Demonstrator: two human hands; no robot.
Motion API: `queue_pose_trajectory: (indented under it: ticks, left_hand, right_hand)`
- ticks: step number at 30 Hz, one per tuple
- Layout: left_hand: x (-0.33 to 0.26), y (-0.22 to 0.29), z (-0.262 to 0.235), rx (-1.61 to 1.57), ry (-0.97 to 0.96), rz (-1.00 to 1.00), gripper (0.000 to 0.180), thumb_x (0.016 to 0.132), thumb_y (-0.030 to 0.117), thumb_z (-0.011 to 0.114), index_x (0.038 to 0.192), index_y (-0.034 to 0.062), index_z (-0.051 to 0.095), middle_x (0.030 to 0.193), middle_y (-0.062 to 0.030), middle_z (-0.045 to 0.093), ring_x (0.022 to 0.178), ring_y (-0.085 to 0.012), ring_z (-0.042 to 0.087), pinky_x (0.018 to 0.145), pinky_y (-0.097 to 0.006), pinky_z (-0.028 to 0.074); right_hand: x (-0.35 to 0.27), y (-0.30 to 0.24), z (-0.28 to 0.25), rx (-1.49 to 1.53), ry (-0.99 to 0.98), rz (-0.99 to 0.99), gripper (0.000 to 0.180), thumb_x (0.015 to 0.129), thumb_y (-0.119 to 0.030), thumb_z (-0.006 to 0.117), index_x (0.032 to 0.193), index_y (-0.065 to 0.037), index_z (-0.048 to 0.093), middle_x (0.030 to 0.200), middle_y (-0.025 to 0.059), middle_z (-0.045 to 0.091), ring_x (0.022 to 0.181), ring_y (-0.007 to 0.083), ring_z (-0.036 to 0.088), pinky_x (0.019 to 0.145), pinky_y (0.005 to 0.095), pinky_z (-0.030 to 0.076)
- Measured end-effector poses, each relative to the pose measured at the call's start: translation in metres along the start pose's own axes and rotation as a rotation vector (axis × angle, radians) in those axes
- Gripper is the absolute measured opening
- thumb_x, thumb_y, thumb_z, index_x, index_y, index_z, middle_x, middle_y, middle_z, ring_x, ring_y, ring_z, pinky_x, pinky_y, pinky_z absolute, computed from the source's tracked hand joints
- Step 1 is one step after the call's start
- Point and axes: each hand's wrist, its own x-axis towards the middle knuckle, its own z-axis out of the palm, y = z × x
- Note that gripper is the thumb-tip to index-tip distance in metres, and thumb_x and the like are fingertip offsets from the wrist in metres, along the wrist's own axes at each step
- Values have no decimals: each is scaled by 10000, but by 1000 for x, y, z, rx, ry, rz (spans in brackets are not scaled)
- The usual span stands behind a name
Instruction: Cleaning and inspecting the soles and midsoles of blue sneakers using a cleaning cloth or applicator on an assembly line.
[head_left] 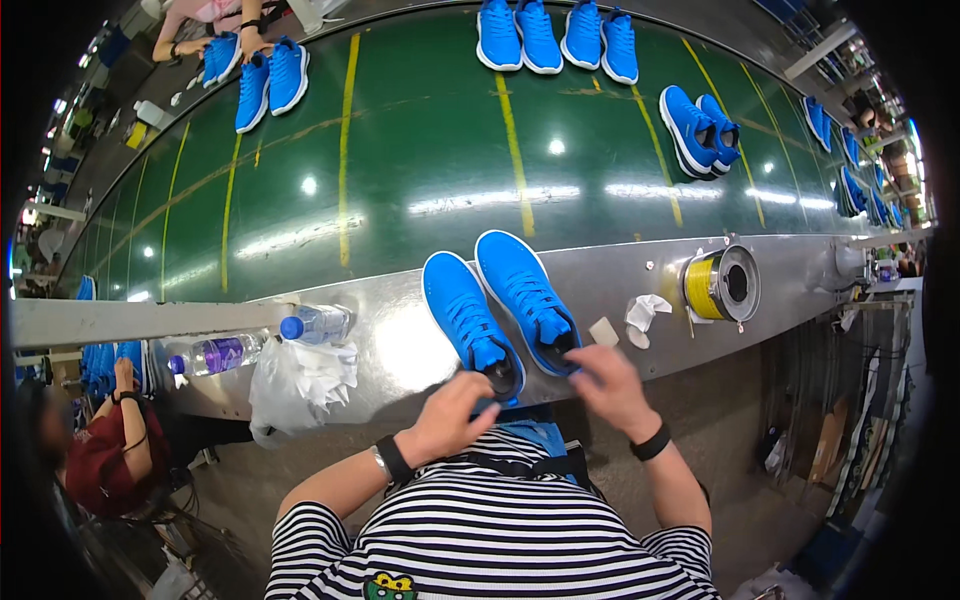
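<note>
- Clear plastic bottle (218,354) with a purple label, lying on its side on the metal ledge (620,270), left of the shoes.
- Second clear bottle (315,323) with a blue cap and pale label, lying just beside it.
- White plastic bag (300,380), crumpled, below both bottles.

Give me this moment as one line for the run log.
left hand: at heel of left blue shoe | right hand: at heel of right blue shoe | pair on metal ledge beside green conveyor
</note>
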Motion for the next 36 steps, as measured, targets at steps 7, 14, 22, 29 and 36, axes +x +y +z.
queue_pose_trajectory:
  ticks: [7, 14, 22, 29, 36]
  left_hand:
    - [-13, -85, 46, -634, 119, -753, 475, 845, 119, 538, 1258, 2, 336, 1001, -119, 526, 821, -169, 527, 705, -291, 466]
    - [2, -59, 18, -863, 60, -796, 487, 866, 161, 546, 1270, 6, 322, 982, -97, 524, 857, -149, 547, 731, -287, 484]
    - [22, -29, -15, -1169, 145, -525, 411, 840, 25, 551, 1214, 9, 381, 989, -57, 481, 887, -116, 531, 800, -255, 478]
    - [28, -28, -22, -1151, 162, -490, 404, 833, 23, 571, 1194, -5, 392, 952, -47, 491, 882, -103, 524, 805, -243, 470]
    - [49, -50, -9, -1369, -14, -583, 615, 874, 324, 572, 1312, -10, 299, 1235, -114, 482, 1027, -207, 538, 873, -342, 464]
  right_hand:
    - [28, -34, 52, -709, -424, -107, 567, 634, -289, 745, 1158, -220, 539, 986, 181, 508, 973, 350, 480, 870, 463, 343]
    - [50, -19, 38, -464, -390, -29, 390, 619, -331, 768, 911, -154, 580, 817, 134, 518, 795, 291, 554, 676, 363, 457]
    - [52, -23, 12, -93, -236, -30, 436, 618, -304, 794, 925, -68, 595, 806, 95, 519, 755, 226, 530, 682, 316, 433]
    - [47, -29, 14, -69, -143, -68, 414, 614, -257, 804, 911, -49, 606, 802, 85, 526, 750, 204, 536, 679, 295, 437]
    - [42, -38, 27, 21, -76, -75, 386, 605, -249, 809, 876, -60, 610, 779, 91, 519, 725, 207, 538, 672, 296, 441]
